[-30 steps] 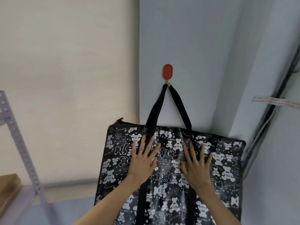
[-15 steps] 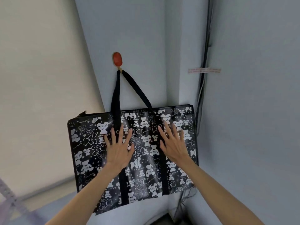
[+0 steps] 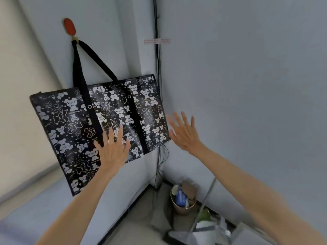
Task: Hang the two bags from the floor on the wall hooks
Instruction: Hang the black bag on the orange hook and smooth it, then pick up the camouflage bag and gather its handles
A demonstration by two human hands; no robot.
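A black bag (image 3: 70, 121) printed with white bears hangs flat against the wall by its black straps from a red oval wall hook (image 3: 70, 26). My left hand (image 3: 113, 149) lies spread over the bag's lower middle, fingers apart, holding nothing. Just past the bag's right edge, my right hand (image 3: 184, 131) is open in front of the grey side wall and clear of the bag. Only this one bag and one hook are in view.
Black cables (image 3: 157, 68) run down the wall corner right of the bag, crossed by a strip of tape (image 3: 157, 41). On the floor in the corner stands a small bin (image 3: 183, 198) with rubbish. A metal frame and clutter (image 3: 207, 225) sit at the lower right.
My view has swung right and down, showing the floor corner. My right hand came off the bag and moved right; my left hand slid lower on it.
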